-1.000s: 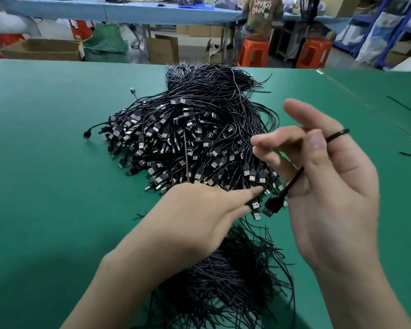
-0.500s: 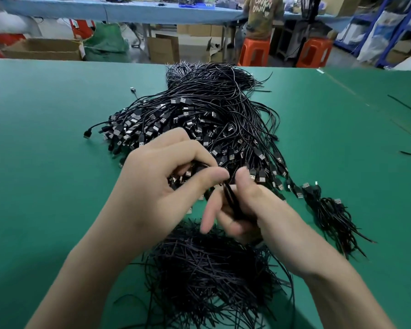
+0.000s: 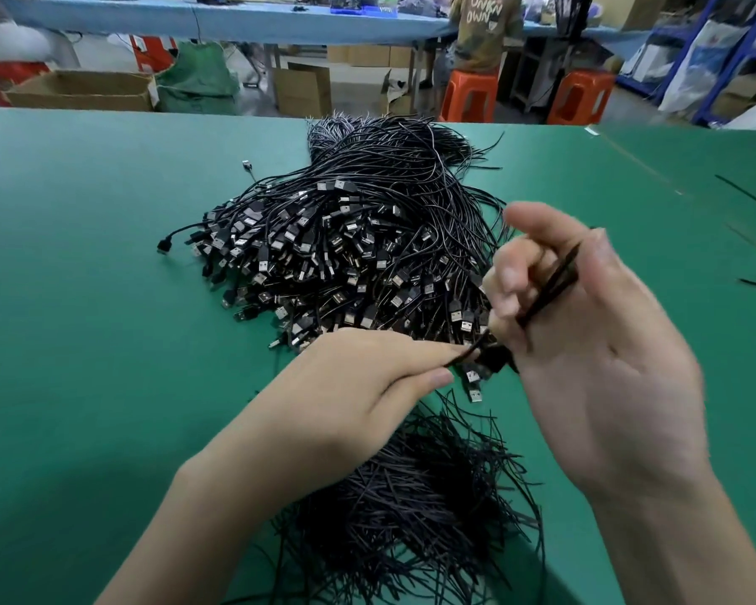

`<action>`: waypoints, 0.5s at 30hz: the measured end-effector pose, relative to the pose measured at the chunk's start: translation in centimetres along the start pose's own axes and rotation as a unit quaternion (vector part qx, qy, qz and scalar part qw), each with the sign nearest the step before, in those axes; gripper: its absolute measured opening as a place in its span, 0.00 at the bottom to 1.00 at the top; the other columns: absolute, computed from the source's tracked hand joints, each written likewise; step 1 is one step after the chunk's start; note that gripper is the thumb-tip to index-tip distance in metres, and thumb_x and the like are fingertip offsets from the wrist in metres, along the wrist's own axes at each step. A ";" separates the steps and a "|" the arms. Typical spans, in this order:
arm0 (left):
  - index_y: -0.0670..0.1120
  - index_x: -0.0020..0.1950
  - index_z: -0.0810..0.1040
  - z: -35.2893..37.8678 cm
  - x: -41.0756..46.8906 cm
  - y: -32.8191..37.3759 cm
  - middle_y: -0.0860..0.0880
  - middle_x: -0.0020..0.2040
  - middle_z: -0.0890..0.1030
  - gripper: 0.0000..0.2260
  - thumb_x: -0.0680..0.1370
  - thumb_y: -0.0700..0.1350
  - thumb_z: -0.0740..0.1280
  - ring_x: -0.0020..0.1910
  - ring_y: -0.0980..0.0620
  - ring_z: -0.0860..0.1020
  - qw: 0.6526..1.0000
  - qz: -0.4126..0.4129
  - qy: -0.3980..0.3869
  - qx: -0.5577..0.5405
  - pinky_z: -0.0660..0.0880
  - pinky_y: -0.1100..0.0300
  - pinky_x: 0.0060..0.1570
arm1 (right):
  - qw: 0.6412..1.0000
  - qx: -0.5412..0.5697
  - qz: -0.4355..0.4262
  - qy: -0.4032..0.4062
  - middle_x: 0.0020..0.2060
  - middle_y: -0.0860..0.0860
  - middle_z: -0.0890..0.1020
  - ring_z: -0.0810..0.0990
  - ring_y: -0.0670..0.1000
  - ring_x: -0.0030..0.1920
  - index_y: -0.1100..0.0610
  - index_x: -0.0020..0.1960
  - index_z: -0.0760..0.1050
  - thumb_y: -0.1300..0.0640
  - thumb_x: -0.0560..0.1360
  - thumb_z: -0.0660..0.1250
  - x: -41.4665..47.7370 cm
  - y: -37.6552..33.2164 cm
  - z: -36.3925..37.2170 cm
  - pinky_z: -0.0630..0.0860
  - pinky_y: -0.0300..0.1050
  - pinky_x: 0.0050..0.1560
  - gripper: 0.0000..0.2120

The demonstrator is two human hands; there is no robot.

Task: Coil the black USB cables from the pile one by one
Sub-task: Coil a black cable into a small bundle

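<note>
coiling | my left hand (image 3: 359,399) pinches cable (image 3: 555,277) end | right hand (image 3: 599,364) fingers (image 3: 509,272) curl round its loops | best fed taut, even turns

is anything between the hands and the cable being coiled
Nothing visible does. The left hand pinches the thin black USB cable directly, and the right hand has the cable running over its curled fingers. The pile of black USB cables lies just beyond both hands, uncovered.
</note>
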State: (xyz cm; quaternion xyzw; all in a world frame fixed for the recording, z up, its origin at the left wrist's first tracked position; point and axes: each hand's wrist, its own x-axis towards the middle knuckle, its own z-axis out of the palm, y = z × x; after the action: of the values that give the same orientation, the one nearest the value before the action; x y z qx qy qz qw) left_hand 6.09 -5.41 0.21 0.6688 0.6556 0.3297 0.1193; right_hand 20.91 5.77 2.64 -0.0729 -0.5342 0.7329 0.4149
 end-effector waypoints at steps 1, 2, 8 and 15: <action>0.55 0.65 0.83 0.0 0.0 0.2 0.69 0.51 0.82 0.14 0.84 0.52 0.62 0.52 0.73 0.77 1.000 0.005 0.004 0.002 0.69 0.75 0.52 | 0.998 -0.052 -0.018 0.007 0.39 0.48 0.78 0.74 0.47 0.39 0.54 0.59 0.78 0.51 0.82 0.54 0.1 0.0 -0.3 0.67 0.38 0.36 0.15; 0.55 0.64 0.84 -0.1 0.0 0.4 0.67 0.52 0.83 0.14 0.84 0.52 0.63 0.52 0.71 0.78 1.000 0.016 0.012 0.005 0.71 0.73 0.52 | 0.990 -0.135 -0.047 0.016 0.40 0.47 0.80 0.75 0.47 0.41 0.53 0.60 0.78 0.53 0.83 0.53 0.0 0.0 -0.5 0.68 0.37 0.38 0.15; 0.55 0.47 0.84 -2.1 -0.1 0.9 0.61 0.35 0.78 0.10 0.82 0.54 0.66 0.37 0.61 0.77 0.989 0.048 0.125 0.059 0.69 0.68 0.37 | 0.823 -0.547 -0.152 -0.011 0.46 0.44 0.81 0.80 0.45 0.49 0.53 0.60 0.78 0.60 0.85 0.57 -0.6 1.7 -0.3 0.75 0.40 0.50 0.11; 0.60 0.46 0.83 -3.0 -0.8 0.6 0.60 0.37 0.82 0.11 0.82 0.58 0.63 0.38 0.56 0.80 0.998 0.015 0.044 0.043 0.74 0.60 0.36 | 0.931 -0.342 -0.117 0.051 0.41 0.48 0.86 0.84 0.46 0.47 0.52 0.57 0.79 0.61 0.86 0.55 -0.8 1.6 0.8 0.75 0.33 0.50 0.13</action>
State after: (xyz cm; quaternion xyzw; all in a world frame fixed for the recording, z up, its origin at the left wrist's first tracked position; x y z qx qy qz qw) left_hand 4.83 -7.05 2.63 0.6677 0.6640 0.3317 0.0565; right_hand 20.16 4.50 1.28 -0.1847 -0.7352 0.4475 0.4744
